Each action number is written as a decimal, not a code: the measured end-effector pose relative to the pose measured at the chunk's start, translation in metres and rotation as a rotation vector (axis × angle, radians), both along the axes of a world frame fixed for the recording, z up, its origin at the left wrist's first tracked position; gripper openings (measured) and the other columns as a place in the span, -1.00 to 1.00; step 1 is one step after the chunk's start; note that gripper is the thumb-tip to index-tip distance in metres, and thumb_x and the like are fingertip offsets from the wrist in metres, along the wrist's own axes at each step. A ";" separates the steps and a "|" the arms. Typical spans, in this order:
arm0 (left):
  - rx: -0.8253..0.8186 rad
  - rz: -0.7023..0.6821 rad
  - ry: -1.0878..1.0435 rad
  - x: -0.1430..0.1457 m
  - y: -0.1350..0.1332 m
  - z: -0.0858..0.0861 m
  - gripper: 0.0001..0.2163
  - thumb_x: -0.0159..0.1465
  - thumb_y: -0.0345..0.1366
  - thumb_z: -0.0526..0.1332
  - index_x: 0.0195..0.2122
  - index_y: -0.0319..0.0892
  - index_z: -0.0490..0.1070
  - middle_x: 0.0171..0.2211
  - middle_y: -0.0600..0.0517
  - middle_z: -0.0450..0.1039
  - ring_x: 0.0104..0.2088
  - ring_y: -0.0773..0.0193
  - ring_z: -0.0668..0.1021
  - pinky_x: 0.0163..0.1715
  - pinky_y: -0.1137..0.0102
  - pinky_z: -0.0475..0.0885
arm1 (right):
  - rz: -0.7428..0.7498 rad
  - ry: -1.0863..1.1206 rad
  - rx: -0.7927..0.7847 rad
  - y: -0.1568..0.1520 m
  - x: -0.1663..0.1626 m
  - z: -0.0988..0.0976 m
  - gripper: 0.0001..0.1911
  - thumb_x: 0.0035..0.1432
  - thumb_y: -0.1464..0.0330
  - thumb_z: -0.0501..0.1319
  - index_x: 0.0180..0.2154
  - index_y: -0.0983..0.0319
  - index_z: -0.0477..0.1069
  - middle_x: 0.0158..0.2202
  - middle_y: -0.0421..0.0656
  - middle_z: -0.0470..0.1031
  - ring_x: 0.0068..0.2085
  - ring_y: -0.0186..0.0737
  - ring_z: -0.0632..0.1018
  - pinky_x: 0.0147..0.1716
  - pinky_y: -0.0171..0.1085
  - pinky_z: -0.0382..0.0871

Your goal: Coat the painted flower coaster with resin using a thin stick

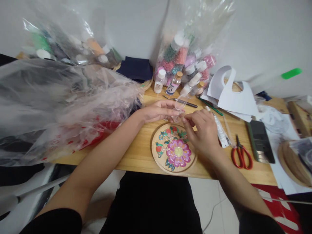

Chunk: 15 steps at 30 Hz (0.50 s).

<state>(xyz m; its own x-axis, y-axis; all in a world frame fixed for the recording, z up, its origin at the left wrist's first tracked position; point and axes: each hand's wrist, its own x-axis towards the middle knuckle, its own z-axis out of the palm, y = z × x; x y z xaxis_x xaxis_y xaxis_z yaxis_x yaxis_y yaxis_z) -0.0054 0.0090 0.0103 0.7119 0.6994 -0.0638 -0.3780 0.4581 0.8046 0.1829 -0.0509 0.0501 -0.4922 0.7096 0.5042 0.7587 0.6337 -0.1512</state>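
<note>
In the head view, a pale wooden table (136, 152) with a straight grain is running along a plain white wall (136, 26), and white floor tiles are showing below its front edge. A round wooden disc (174, 148) is lying flat near that edge, directly in front of the person. It is carrying a glossy raised pink flower with green leaves and red fruit.

Just above the disc's far rim, the left hand (161, 111) is pinching a small clear piece (180, 104) between narrowed fingers. The right hand (204, 133) is curling over the disc's right side, its fingertips meeting the same piece; whether it is gripping cannot be told.

A crumpled, filmy plastic bag (48, 104) is billowing on the left. Behind the hands, a clear bag of bead bottles (185, 48) is standing against the wall. Red-handled scissors (241, 156) are lying to the right, beside a white tube (220, 130) and a dark flat slab (260, 141). Curved white paper cutouts (234, 94) are lying farther back.
</note>
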 end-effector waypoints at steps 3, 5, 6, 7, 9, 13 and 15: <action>-0.001 0.001 0.002 0.000 0.000 -0.001 -0.63 -0.09 -0.25 0.52 -0.26 -0.22 0.54 -0.37 0.05 0.56 -0.43 0.45 0.56 -0.33 0.46 0.44 | 0.009 0.029 -0.008 0.000 0.000 0.001 -0.86 0.27 0.39 0.15 -0.37 0.23 0.40 -0.53 -0.21 0.36 -0.43 -0.24 0.31 -0.38 -0.22 0.11; 0.004 -0.003 0.004 -0.001 0.000 -0.001 -0.63 -0.09 -0.24 0.52 -0.26 -0.23 0.54 -0.37 0.05 0.56 -0.42 0.45 0.56 -0.34 0.47 0.43 | 0.013 0.055 -0.002 0.000 0.000 0.001 -0.86 0.26 0.39 0.16 -0.38 0.23 0.39 -0.53 -0.22 0.36 -0.44 -0.26 0.31 -0.39 -0.24 0.12; 0.008 -0.006 0.003 -0.001 0.000 -0.001 -0.63 -0.09 -0.23 0.51 -0.26 -0.23 0.54 -0.37 0.04 0.56 -0.42 0.44 0.56 -0.34 0.47 0.43 | 0.015 0.067 0.002 0.000 0.001 0.001 -0.85 0.26 0.39 0.16 -0.39 0.23 0.38 -0.53 -0.23 0.35 -0.44 -0.27 0.31 -0.39 -0.24 0.12; 0.011 -0.008 0.003 -0.001 0.000 -0.001 -0.63 -0.08 -0.23 0.51 -0.26 -0.23 0.54 -0.38 0.04 0.56 -0.43 0.44 0.56 -0.35 0.47 0.42 | 0.016 0.079 0.006 0.001 0.001 0.001 -0.85 0.26 0.39 0.16 -0.39 0.23 0.38 -0.54 -0.23 0.35 -0.46 -0.29 0.30 -0.39 -0.24 0.13; 0.017 -0.010 0.007 -0.001 0.000 0.000 -0.63 -0.08 -0.22 0.51 -0.26 -0.23 0.54 -0.40 0.04 0.56 -0.43 0.44 0.55 -0.35 0.48 0.42 | 0.014 0.099 0.006 0.001 0.002 0.001 -0.85 0.26 0.39 0.16 -0.39 0.23 0.38 -0.54 -0.25 0.34 -0.48 -0.31 0.30 -0.39 -0.24 0.13; 0.024 -0.002 0.028 -0.001 0.000 0.000 -0.60 -0.08 -0.20 0.51 -0.24 -0.24 0.52 -0.38 0.04 0.56 -0.42 0.44 0.55 -0.34 0.46 0.41 | 0.025 0.164 -0.009 -0.001 0.003 0.005 -0.86 0.25 0.38 0.17 -0.40 0.22 0.36 -0.55 -0.26 0.32 -0.49 -0.32 0.31 -0.40 -0.25 0.15; 0.023 0.005 0.031 -0.001 0.000 0.000 -0.58 -0.09 -0.20 0.52 -0.23 -0.25 0.52 -0.35 0.04 0.56 -0.39 0.43 0.56 -0.33 0.46 0.42 | 0.033 0.195 -0.014 -0.006 0.005 0.009 -0.86 0.24 0.39 0.18 -0.40 0.22 0.35 -0.56 -0.26 0.31 -0.48 -0.33 0.31 -0.41 -0.26 0.15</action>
